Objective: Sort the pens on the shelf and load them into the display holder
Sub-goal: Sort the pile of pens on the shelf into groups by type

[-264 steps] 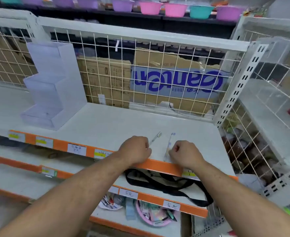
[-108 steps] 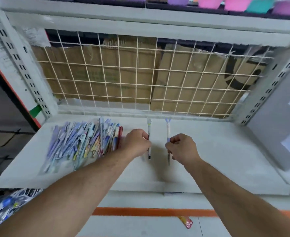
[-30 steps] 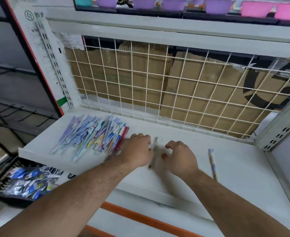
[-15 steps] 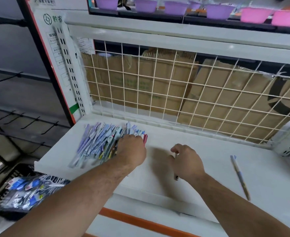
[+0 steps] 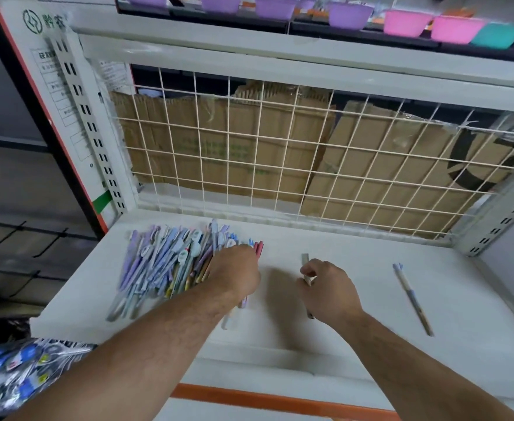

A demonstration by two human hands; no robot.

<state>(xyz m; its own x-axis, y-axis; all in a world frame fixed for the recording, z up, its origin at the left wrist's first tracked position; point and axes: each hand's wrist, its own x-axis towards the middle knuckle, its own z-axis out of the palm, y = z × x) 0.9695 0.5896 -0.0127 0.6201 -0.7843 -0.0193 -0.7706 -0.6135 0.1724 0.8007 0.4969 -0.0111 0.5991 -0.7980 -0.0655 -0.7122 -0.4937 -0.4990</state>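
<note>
Step in hand, as I judge it: sorting, not yet loading.
My right hand (image 5: pixel 328 288) pinches a slim grey plastic pen (image 5: pixel 305 259) between thumb and fingers. My left hand (image 5: pixel 236 273) curls over the edge of the heap of pastel plastic pens (image 5: pixel 161 265), and I cannot tell its grasp. A blue-capped pale pen (image 5: pixel 412 296) lies well apart on the white metal shelf (image 5: pixel 355 338). The next move calls for laying the grey pen clear of the heap. The display holder is out of view.

I see a heap of pastel pens (image 5: pixel 164 268) at the left of the white shelf (image 5: pixel 355 332), a grey pen (image 5: pixel 305 259) mid-shelf, and a blue-topped pen (image 5: pixel 412 299) lying alone further right.
</note>
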